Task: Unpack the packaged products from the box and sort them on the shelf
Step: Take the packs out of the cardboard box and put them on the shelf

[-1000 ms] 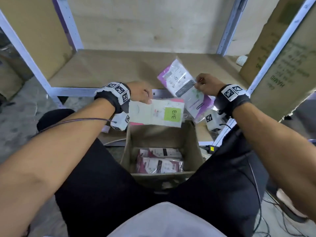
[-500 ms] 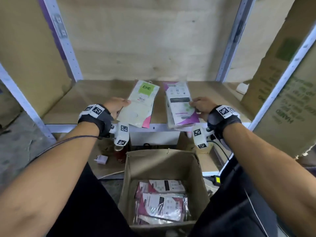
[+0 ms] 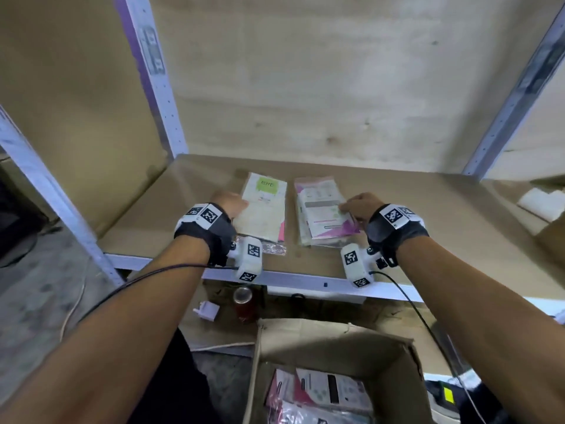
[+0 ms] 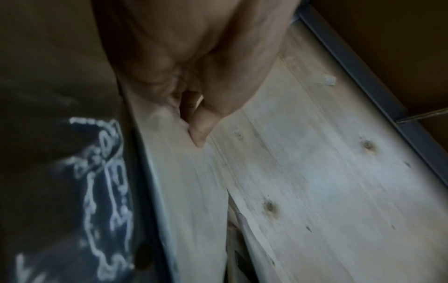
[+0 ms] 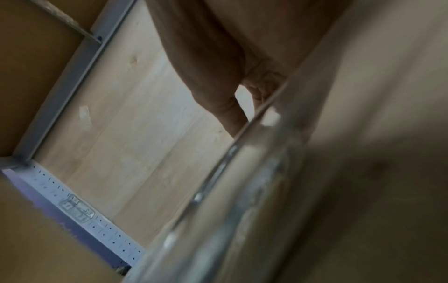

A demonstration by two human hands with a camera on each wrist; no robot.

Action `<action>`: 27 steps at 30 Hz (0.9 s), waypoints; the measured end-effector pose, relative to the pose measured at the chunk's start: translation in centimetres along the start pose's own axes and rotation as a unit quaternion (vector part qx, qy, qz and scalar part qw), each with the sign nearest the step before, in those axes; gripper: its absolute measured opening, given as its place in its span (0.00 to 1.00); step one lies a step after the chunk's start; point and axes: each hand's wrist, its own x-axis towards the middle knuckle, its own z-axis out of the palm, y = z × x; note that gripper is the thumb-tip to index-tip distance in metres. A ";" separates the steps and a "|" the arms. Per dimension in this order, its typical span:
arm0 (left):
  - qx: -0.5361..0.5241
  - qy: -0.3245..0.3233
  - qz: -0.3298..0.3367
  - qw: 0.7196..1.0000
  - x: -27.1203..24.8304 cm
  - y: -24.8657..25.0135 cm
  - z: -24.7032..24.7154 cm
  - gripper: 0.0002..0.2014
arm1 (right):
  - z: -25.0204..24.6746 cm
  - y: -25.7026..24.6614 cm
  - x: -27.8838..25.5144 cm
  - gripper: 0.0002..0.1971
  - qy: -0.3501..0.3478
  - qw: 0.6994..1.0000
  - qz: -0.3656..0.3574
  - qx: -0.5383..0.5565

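On the brown shelf board [image 3: 428, 228] lie two flat packs side by side. My left hand [image 3: 230, 203] holds the left edge of the white pack with a green label [image 3: 266, 215]. In the left wrist view my thumb and fingers [image 4: 196, 124] pinch that pack's edge [image 4: 194, 191]. My right hand [image 3: 356, 206] grips the right edge of the purple and white pack [image 3: 324, 212], which tops a small stack. The right wrist view shows this pack's clear edge [image 5: 242, 181] below my fingers [image 5: 227, 107]. The open cardboard box [image 3: 394, 381] below holds more packs [image 3: 324, 390].
A small clear packet [image 3: 275, 248] lies near the shelf's front edge. A red can [image 3: 243, 304] and a white plug [image 3: 208, 310] sit below the shelf. A white item [image 3: 541, 203] and cardboard stand at the shelf's right end. Metal uprights [image 3: 153, 78] frame the bay.
Both hands carried their packs up from above the box and forward onto the shelf, where the packs now lie flat side by side. The view has tilted up toward the shelf.
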 end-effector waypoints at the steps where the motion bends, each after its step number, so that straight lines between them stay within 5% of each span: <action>1: 0.000 0.013 0.002 1.000 0.7 0.1 -0.4 0.20 | 0.8 -0.5 0.8 0.16 -0.004 0.999 -0.002 0.035; 6: -0.015 0.093 0.020 0.995 3.8 0.0 -2.5 0.14 | 4.8 -3.6 2.0 0.07 -0.061 0.989 -0.026 0.134; 10: -0.044 0.127 0.019 0.991 6.1 -0.2 -3.7 0.16 | 7.3 -5.6 3.9 0.29 -0.068 0.995 -0.054 0.052; 12: -0.045 0.145 0.016 0.988 7.2 -0.3 -4.3 0.15 | 8.3 -6.4 5.0 0.30 -0.058 0.996 -0.054 0.050; 18: -0.023 0.147 -0.001 0.989 10.2 -0.8 -6.4 0.16 | 10.6 -8.7 8.0 0.27 -0.006 0.996 -0.083 0.022; 27: 0.067 0.135 -0.012 0.988 11.6 -0.7 -8.8 0.17 | 12.5 -10.8 9.1 0.26 -0.036 0.992 -0.104 -0.061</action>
